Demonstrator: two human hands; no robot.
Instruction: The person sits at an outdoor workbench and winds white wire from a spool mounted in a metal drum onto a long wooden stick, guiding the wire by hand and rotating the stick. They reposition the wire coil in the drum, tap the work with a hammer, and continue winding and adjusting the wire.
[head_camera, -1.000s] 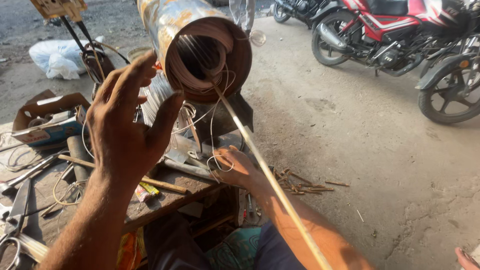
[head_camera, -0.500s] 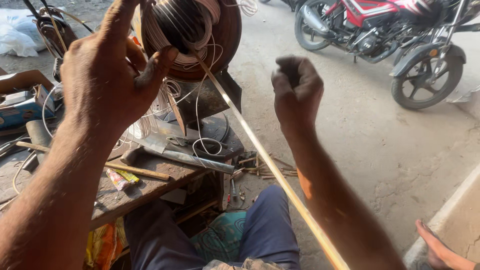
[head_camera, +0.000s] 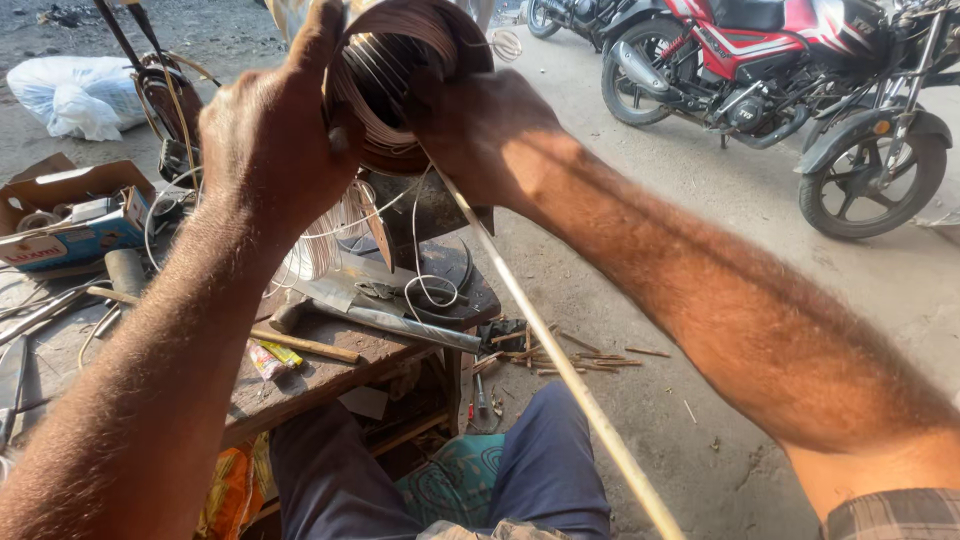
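Copper-wound round motor coil (head_camera: 400, 80) is being held up above the cluttered wooden bench (head_camera: 330, 375), left hand (head_camera: 265, 140) gripping its left rim, right hand (head_camera: 480, 130) closing fingers at its right, the long pale stick (head_camera: 560, 370) running down from it toward the lap.

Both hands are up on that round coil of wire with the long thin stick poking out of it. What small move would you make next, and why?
Probably steady the stick before anything else. The left hand grips the coil's rim and the right hand presses its front, but the thin stick hangs free, slanting down past the knee, and loose wire loops dangle over the workbench.
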